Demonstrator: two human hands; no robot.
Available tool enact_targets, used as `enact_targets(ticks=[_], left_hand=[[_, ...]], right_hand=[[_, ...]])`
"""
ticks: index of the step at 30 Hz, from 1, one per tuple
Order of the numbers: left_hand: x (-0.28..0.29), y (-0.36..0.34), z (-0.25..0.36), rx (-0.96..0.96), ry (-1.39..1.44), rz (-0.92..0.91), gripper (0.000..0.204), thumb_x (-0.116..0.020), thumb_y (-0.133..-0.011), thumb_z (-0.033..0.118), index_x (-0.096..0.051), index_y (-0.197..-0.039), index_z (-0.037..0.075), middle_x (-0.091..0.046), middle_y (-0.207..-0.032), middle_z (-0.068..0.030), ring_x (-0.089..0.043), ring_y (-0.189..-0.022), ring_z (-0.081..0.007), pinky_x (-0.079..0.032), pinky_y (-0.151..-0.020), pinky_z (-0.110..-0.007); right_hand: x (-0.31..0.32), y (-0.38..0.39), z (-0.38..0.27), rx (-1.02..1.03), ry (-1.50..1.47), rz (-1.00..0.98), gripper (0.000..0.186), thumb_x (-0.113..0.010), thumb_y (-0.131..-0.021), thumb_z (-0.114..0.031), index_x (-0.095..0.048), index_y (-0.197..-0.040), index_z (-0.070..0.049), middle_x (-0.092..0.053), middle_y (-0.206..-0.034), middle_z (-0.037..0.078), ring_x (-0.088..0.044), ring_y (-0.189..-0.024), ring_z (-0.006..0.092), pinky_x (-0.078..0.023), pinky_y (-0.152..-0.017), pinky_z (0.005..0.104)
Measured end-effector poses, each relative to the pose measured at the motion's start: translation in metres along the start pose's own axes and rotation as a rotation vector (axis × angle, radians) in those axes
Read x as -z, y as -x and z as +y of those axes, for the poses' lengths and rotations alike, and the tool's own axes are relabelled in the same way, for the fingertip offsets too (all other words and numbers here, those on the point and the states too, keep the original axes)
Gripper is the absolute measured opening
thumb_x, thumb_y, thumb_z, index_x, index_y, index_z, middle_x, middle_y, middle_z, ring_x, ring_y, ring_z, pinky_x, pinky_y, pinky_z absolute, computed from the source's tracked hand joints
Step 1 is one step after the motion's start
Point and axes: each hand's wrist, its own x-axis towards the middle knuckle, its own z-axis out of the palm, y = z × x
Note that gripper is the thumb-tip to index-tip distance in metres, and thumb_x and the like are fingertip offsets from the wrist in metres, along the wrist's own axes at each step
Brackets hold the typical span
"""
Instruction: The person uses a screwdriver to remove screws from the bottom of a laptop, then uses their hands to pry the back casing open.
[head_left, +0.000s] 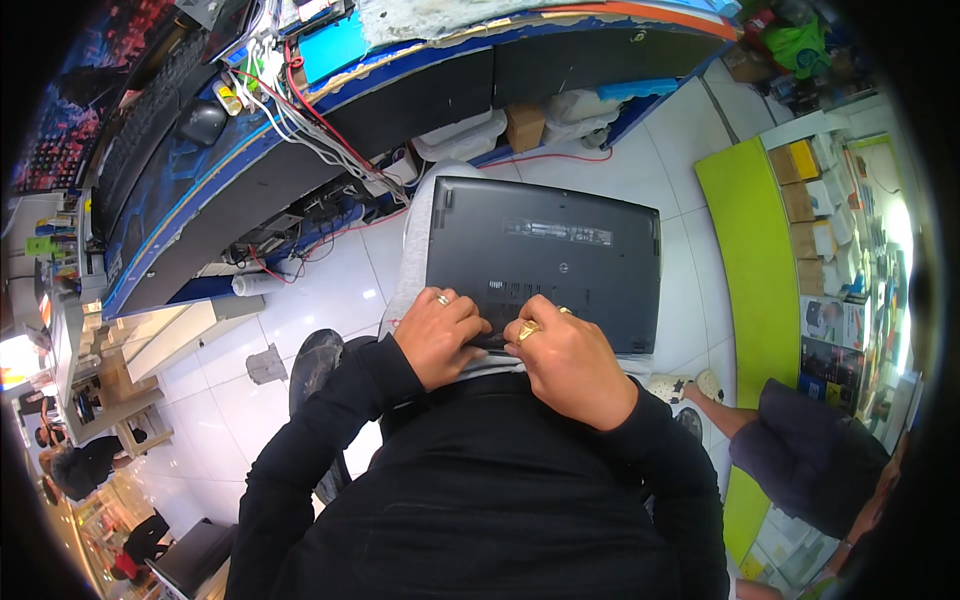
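A dark laptop (600,280) lies bottom side up across my lap, its vents and label strips facing me. My left hand (438,335), with a ring on it, has its fingers curled at the near left edge of the laptop. Just right of it, my right hand (570,365), wearing gold-coloured rings, is bent over the same near edge with its fingertips pressed together. The fingertips of both hands meet the edge of the bottom cover. Whether a small tool sits between them is hidden.
Ahead stands a blue-edged desk (420,60) with white cables (300,125) hanging down. A mouse (203,120) and keyboard (145,125) lie on its left part. At right are a green panel (745,280) and a person in dark shorts (810,450) close by.
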Motion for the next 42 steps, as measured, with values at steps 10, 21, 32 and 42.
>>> enact_targets(ticks=[10,21,32,42], left_hand=[[0.034,-0.02,-0.009,-0.067,-0.175,0.3,0.013,-0.084,-0.082,0.008,-0.073,-0.087,0.012,-0.066,-0.08,-0.0037,-0.066,-0.078,-0.0279,-0.051,-0.077,-0.041],[0.223,-0.182,-0.158,0.211,-0.599,0.789,0.022,-0.074,-0.099,0.026,-0.083,-0.108,0.008,-0.077,-0.102,-0.0138,-0.074,-0.095,-0.0362,-0.058,-0.085,-0.046],[0.15,-0.155,-0.089,-0.105,-0.556,0.825,0.018,-0.074,-0.094,0.003,-0.076,-0.112,0.005,-0.076,-0.105,-0.0131,-0.071,-0.097,-0.0343,-0.056,-0.085,-0.044],[-0.012,-0.078,0.013,-0.239,0.106,0.111,0.026,-0.08,-0.085,0.004,-0.075,-0.11,0.004,-0.071,-0.111,-0.0122,-0.068,-0.108,-0.0345,-0.054,-0.096,-0.048]], right_hand=[[0.022,0.002,0.005,-0.108,-0.121,0.27,0.009,-0.077,-0.092,-0.003,-0.071,-0.098,-0.003,-0.065,-0.098,0.012,-0.07,-0.08,0.0345,-0.056,-0.069,0.0431],[0.023,0.049,0.042,-0.306,-0.189,0.471,0.009,-0.077,-0.092,0.002,-0.07,-0.099,0.002,-0.065,-0.096,0.014,-0.068,-0.076,0.0304,-0.054,-0.068,0.0381],[0.013,0.078,0.033,-0.151,0.16,0.281,0.016,-0.078,-0.094,-0.016,-0.066,-0.091,-0.005,-0.054,-0.087,0.009,-0.063,-0.072,0.0271,-0.052,-0.065,0.0404],[0.003,0.073,0.032,-0.127,0.144,0.217,0.015,-0.076,-0.095,-0.016,-0.067,-0.092,-0.005,-0.052,-0.087,0.01,-0.064,-0.075,0.027,-0.052,-0.065,0.041]])
